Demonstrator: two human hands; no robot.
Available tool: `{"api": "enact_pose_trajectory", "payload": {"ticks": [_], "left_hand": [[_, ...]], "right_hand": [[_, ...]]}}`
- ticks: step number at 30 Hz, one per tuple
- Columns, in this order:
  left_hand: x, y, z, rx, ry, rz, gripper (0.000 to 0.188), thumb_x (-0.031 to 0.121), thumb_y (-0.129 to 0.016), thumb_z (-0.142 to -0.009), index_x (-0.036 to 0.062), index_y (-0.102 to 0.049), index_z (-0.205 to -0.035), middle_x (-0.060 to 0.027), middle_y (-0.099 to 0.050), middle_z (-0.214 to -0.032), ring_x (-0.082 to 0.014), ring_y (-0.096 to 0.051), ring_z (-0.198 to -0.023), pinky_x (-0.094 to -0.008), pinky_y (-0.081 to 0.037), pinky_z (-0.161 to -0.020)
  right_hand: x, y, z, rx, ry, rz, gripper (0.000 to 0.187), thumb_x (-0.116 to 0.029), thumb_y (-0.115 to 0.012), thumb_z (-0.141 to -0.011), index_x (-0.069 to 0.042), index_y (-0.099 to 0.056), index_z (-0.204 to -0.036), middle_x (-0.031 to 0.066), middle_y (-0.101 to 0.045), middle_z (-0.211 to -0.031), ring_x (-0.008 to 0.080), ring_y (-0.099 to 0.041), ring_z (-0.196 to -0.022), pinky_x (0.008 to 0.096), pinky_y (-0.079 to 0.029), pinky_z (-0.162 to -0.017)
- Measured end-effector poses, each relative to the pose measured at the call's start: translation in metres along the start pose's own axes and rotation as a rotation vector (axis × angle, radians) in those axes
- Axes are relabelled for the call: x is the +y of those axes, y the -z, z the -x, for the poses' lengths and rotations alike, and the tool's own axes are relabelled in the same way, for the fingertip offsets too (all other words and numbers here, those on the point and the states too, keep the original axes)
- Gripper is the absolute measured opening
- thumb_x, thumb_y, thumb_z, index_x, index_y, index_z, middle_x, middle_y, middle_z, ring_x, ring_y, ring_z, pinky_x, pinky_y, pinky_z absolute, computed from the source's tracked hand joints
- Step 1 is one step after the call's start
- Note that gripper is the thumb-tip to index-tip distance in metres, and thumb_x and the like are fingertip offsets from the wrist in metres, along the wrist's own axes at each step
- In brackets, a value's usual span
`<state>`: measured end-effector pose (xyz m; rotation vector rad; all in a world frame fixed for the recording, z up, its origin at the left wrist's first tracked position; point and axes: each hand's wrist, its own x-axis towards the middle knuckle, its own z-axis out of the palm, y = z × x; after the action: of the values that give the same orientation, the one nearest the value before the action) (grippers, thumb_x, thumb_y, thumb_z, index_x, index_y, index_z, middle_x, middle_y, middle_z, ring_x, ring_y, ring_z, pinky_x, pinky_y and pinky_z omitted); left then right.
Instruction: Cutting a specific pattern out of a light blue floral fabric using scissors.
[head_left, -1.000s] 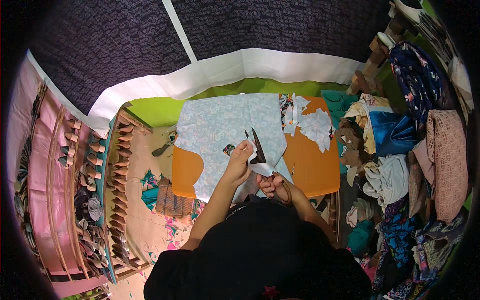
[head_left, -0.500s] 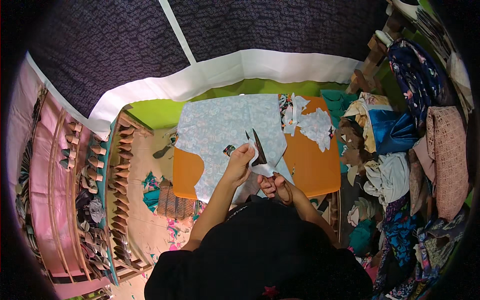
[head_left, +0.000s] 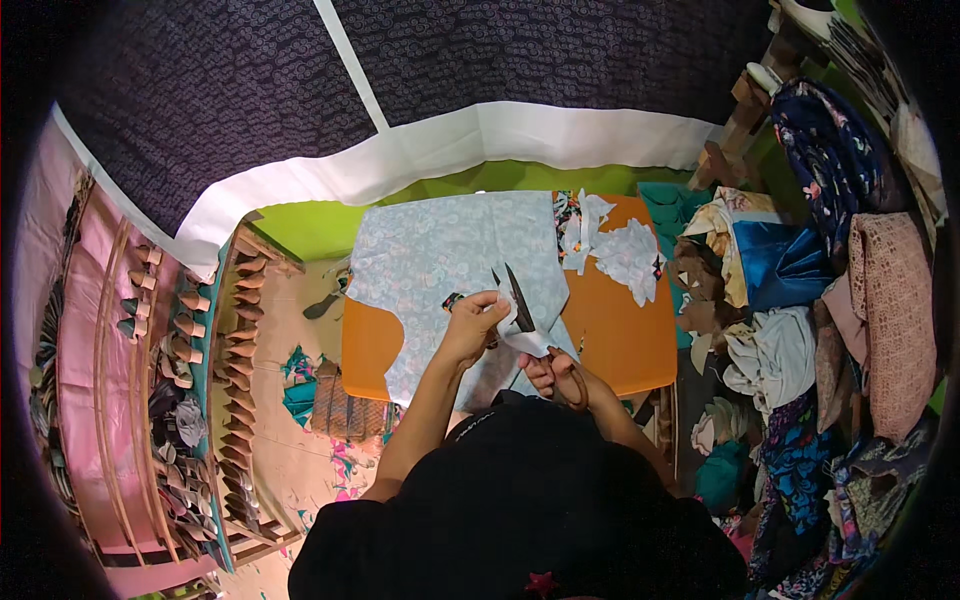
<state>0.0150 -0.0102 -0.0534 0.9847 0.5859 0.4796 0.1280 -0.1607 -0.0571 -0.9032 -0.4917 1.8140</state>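
A large pale blue-grey patterned fabric [head_left: 455, 240] lies across an orange table [head_left: 625, 340]. Over its near part, my left hand [head_left: 475, 325] pinches a small folded piece of cloth [head_left: 530, 342], pale on one side. My right hand [head_left: 548, 375] has its fingers round the brown handles of a pair of dark scissors [head_left: 517, 295]. The blades point away from me and stand apart in a narrow V, with the small cloth beside and partly over them. A dark floral bit shows by my left fingers; whether it belongs to the same piece I cannot tell.
White scraps [head_left: 628, 258] and a dark floral strip [head_left: 566, 225] lie on the table's right. Heaps of folded fabrics [head_left: 785, 260] crowd the right side. Racks of shoe-shaped forms [head_left: 240, 375] stand at left. Scraps litter the floor [head_left: 290, 420]. A dark patterned curtain [head_left: 560, 60] hangs ahead.
My left hand has shifted slightly left and down, and the small cloth has turned a little. My right hand keeps its hold on the scissors, almost unmoved.
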Motion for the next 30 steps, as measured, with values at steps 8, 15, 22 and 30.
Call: {"api": "enact_pose_trajectory", "payload": {"ticks": [8,15,22,30], "left_hand": [[0.014,-0.005,0.006,-0.038,0.0,-0.023,0.012,0.014,-0.058,-0.079,0.0024,-0.058,-0.082,0.0015,-0.055,-0.066,-0.0022,-0.043,-0.051,-0.0169,-0.031,-0.043],[0.02,-0.001,0.003,-0.057,0.01,-0.262,0.013,0.016,-0.06,-0.077,0.0032,-0.058,-0.077,0.0042,-0.05,-0.063,-0.002,-0.039,-0.052,-0.0177,-0.031,-0.045],[0.023,0.0,0.0,-0.124,0.068,-0.273,0.012,0.016,-0.059,-0.078,0.0037,-0.058,-0.075,0.0048,-0.049,-0.061,-0.0018,-0.039,-0.051,-0.0172,-0.03,-0.045],[0.015,-0.012,-0.008,-0.167,0.017,0.094,0.016,0.019,-0.049,-0.085,0.003,-0.054,-0.088,-0.0012,-0.055,-0.076,-0.0083,-0.049,-0.067,-0.0216,-0.039,-0.062]], "right_hand": [[-0.006,0.002,0.006,-0.004,0.094,0.206,0.037,-0.045,-0.044,-0.082,-0.008,-0.045,-0.087,-0.0084,-0.027,-0.058,0.0015,-0.023,-0.047,0.0157,-0.021,-0.041],[-0.011,0.0,0.001,0.043,-0.068,0.106,0.042,-0.048,-0.054,-0.075,-0.008,-0.044,-0.086,-0.009,-0.028,-0.056,0.001,-0.023,-0.045,0.0159,-0.021,-0.039],[-0.014,0.004,-0.002,0.056,-0.021,0.06,0.03,-0.037,-0.049,-0.074,-0.008,-0.045,-0.083,-0.0082,-0.03,-0.056,0.0026,-0.026,-0.044,0.0169,-0.02,-0.038],[-0.017,0.005,-0.013,0.018,-0.063,-0.113,0.026,-0.029,-0.05,-0.067,-0.008,-0.045,-0.082,-0.0066,-0.033,-0.055,0.0041,-0.027,-0.041,0.0183,-0.021,-0.036]]}}
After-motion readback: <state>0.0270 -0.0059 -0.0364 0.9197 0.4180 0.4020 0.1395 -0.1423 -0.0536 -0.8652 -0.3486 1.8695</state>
